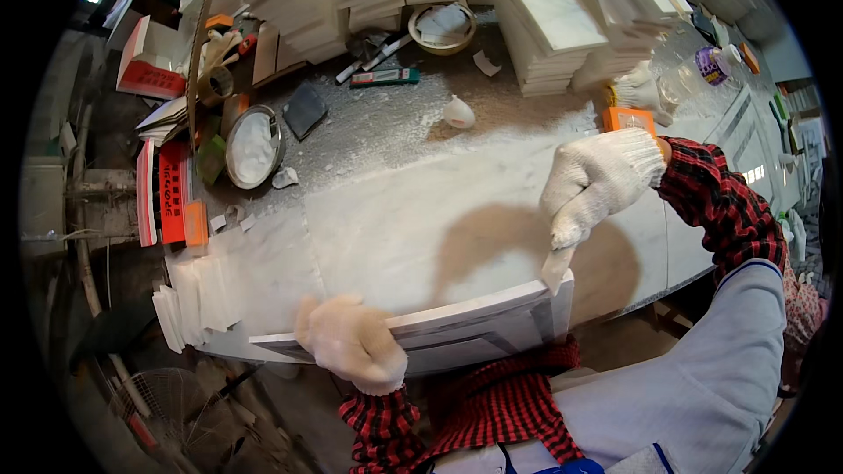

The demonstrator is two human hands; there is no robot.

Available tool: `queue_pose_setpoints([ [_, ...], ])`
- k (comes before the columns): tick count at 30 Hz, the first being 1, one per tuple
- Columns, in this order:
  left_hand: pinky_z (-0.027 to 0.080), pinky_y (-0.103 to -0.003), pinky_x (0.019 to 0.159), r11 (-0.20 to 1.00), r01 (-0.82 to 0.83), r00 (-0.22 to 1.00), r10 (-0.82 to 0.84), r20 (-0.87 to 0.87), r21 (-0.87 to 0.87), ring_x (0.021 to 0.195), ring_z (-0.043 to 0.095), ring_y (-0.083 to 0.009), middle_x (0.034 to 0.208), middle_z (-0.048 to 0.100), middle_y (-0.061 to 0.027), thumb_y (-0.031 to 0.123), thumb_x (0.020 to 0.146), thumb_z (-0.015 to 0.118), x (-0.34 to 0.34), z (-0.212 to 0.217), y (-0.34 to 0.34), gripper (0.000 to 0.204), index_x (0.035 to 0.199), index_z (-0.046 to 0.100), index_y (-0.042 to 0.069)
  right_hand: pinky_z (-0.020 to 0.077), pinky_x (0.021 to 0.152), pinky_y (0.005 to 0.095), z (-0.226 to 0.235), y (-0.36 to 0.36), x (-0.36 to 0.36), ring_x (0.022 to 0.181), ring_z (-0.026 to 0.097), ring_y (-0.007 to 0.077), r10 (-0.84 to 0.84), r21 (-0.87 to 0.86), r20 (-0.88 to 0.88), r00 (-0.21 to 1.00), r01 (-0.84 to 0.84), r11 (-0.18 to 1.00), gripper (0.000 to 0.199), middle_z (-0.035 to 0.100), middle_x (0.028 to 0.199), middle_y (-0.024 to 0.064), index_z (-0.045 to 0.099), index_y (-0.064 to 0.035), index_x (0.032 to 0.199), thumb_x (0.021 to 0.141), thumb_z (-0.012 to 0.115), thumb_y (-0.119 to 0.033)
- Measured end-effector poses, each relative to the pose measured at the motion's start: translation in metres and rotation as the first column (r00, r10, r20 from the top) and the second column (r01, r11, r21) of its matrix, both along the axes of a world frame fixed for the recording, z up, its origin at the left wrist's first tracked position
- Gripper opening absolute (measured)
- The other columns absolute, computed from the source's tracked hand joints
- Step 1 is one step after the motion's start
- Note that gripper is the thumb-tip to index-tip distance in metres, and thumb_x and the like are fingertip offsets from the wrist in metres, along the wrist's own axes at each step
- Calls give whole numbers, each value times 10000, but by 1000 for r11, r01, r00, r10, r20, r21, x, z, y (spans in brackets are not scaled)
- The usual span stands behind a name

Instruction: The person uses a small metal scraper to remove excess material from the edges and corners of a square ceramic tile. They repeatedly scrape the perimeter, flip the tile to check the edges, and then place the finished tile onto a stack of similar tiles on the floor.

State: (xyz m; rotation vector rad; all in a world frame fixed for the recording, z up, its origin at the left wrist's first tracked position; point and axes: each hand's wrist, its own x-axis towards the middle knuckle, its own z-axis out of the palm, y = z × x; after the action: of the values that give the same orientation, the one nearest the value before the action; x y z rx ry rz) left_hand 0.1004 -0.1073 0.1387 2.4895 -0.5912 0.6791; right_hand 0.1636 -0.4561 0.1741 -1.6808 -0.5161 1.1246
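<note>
Far left, red flat cartons (172,191) and a round metal bowl of white powder (253,147) sit clear of the work area. Left hand (353,344), fingers clamped on the pale stone moulded strip (457,332) at the dusty table (395,228) near edge, steadying it. Right hand (593,183) fingers pinch a small white scraper-like piece (557,269) onto the strip's right end. White tile stacks (553,22) behind.

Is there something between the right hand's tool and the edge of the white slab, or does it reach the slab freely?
Nothing visible stands between them. The right hand holds a small blade whose tip meets the right end of the white slab, which the left hand grips at its near edge.
</note>
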Motion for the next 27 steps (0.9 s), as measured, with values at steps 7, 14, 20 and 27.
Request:
queue_pose_setpoints([
  [7,414,-484,961,998,-27,999,28,27,-53,720,595,-292,739,625,-95,155,899,513,3,-4,-3,254,666,573,74,409,523,292,-1,-39,-17,572,512,109,-156,-41,-30,987,155,987,318,583,633,6,669,-2,721,883,758,-262],
  [14,431,-504,984,999,-40,999,40,17,20,706,590,-293,718,616,-87,126,894,496,5,-3,-4,259,647,559,75,389,521,277,-4,5,1,584,479,73,-123,139,-38,992,128,982,388,550,641,-29,667,-37,729,914,715,-374],
  [20,431,-495,994,1000,-6,1000,5,28,28,713,594,-278,712,608,-85,149,852,494,5,-6,-2,245,622,551,88,434,521,319,-8,25,4,558,531,137,11,58,45,999,-13,998,380,579,599,49,661,-14,720,908,725,-338],
  [27,431,-487,976,1000,-15,1000,15,4,19,703,591,-280,703,596,-86,177,839,500,4,-3,-5,247,615,545,85,404,500,321,6,-36,-17,529,502,136,-31,-19,103,994,33,999,355,558,584,51,653,1,698,883,752,-286],
])
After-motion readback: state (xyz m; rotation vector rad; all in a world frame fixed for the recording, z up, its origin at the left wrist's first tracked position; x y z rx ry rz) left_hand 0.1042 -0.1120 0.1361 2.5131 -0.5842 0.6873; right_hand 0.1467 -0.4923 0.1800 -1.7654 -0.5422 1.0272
